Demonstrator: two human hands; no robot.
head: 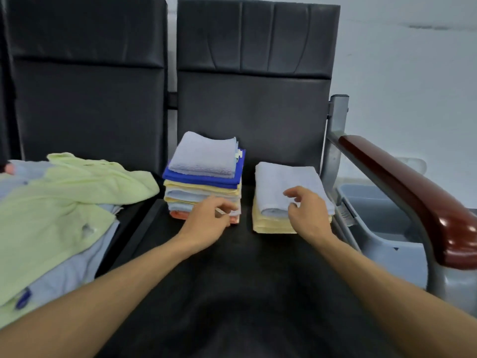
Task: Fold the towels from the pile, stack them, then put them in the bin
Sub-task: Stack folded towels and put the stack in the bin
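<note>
Lilac towel (278, 182), beneath right hand (307, 215)

One camera sits on the person's head. It looks forward and down at a black seat (258, 267), from close by. The left hand (206, 223) and the right hand (307, 215) reach in from below. The seat back (258, 99) fills the top.

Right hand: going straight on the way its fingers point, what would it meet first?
Probably the folded pale lilac towel lying on the folded yellow towel. The right hand, loosely curled, overlaps its near edge; whether it touches is unclear in this view.
</note>
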